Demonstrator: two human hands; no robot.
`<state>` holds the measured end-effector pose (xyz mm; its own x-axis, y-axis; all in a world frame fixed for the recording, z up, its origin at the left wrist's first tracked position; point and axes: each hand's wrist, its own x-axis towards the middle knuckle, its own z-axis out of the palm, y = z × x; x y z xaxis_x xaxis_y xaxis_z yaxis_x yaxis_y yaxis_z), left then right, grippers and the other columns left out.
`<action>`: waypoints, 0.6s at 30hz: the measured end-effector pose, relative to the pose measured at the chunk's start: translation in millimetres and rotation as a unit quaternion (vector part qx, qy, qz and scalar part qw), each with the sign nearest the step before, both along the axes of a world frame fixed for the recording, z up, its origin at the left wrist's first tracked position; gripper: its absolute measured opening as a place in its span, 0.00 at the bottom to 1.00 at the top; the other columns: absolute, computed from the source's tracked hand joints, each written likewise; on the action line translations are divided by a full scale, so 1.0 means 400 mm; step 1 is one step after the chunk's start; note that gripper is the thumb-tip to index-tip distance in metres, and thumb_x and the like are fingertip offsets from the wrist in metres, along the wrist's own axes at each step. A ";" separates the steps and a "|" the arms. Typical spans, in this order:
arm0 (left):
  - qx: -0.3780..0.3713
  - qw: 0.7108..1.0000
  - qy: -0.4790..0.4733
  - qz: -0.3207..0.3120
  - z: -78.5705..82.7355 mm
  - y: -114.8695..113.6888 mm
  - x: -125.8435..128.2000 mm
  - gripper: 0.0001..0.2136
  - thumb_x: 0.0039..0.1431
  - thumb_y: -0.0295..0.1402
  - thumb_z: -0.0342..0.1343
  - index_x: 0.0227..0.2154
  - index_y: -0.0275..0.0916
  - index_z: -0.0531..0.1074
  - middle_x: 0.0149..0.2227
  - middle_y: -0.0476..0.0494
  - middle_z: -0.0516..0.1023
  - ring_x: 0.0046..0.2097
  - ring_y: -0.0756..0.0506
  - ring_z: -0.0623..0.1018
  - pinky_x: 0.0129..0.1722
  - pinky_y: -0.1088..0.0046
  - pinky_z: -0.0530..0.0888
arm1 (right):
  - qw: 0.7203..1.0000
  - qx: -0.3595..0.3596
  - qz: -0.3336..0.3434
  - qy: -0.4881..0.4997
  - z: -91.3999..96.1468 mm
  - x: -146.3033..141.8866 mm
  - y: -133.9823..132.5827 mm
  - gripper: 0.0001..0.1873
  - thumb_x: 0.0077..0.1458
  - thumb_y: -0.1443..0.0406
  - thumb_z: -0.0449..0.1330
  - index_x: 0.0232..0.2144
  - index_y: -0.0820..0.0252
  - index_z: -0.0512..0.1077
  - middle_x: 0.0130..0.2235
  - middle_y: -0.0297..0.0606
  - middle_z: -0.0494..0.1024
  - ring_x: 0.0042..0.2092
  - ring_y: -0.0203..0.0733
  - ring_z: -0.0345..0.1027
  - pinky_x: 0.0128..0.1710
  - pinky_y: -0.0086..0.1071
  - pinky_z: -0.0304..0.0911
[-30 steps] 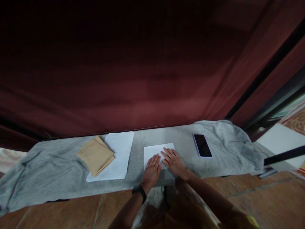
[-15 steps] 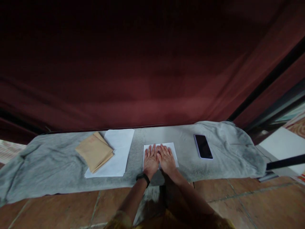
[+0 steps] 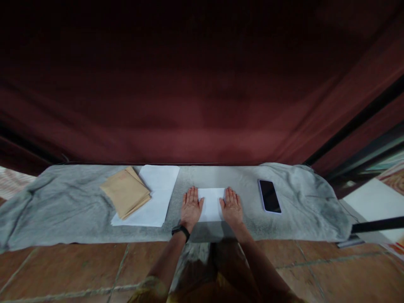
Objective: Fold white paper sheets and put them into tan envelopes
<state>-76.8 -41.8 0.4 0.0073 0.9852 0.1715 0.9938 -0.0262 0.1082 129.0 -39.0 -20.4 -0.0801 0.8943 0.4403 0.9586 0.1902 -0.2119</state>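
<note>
A folded white sheet of paper (image 3: 211, 203) lies on the grey cloth (image 3: 72, 206) in front of me. My left hand (image 3: 190, 208) lies flat on its left edge, fingers stretched out. My right hand (image 3: 232, 207) lies flat on its right edge in the same way. The middle of the paper shows between them. A black watch sits on my left wrist.
A stack of brown envelopes (image 3: 125, 196) rests on white sheets (image 3: 158, 194) to the left. A black phone (image 3: 269, 196) lies to the right. A dark red curtain (image 3: 202, 92) hangs behind. Tiled floor (image 3: 63, 265) runs along the near side.
My hands lay side by side on the middle of the paper; they have slid apart to its left and right edges. The view has shifted slightly.
</note>
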 end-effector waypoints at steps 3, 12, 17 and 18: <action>0.005 1.000 0.002 0.007 0.002 -0.009 -0.014 0.30 0.72 0.43 0.37 0.68 0.28 0.56 0.71 0.33 0.57 0.72 0.38 0.55 0.71 0.54 0.53 | 1.000 -0.007 -0.016 -0.005 0.001 0.001 -0.005 0.31 0.71 0.57 0.43 0.68 0.73 0.57 0.66 0.58 0.64 0.66 0.56 0.60 0.65 0.51 0.51; 0.036 0.994 -0.014 -0.098 -0.002 -0.079 0.087 0.26 0.72 0.41 0.41 0.69 0.39 0.56 0.71 0.39 0.57 0.72 0.39 0.55 0.71 0.52 0.54 | 0.999 -0.025 -0.023 -0.010 -0.006 -0.004 -0.005 0.33 0.71 0.56 0.40 0.68 0.73 0.57 0.67 0.58 0.62 0.68 0.56 0.57 0.66 0.52 0.49; 0.019 0.986 -0.023 -0.162 0.009 -0.105 0.110 0.25 0.72 0.43 0.42 0.68 0.45 0.57 0.71 0.42 0.58 0.71 0.40 0.58 0.70 0.52 0.56 | 0.999 -0.031 -0.022 -0.010 -0.003 0.001 -0.001 0.33 0.71 0.56 0.41 0.68 0.73 0.57 0.67 0.59 0.61 0.68 0.56 0.56 0.66 0.53 0.50; 0.016 0.985 -0.025 -0.167 0.014 -0.109 0.104 0.25 0.72 0.43 0.42 0.68 0.44 0.58 0.71 0.42 0.59 0.71 0.40 0.58 0.70 0.52 0.57 | 0.999 -0.033 -0.023 -0.011 0.001 0.000 -0.001 0.32 0.71 0.57 0.41 0.68 0.73 0.57 0.67 0.60 0.61 0.68 0.57 0.56 0.66 0.54 0.50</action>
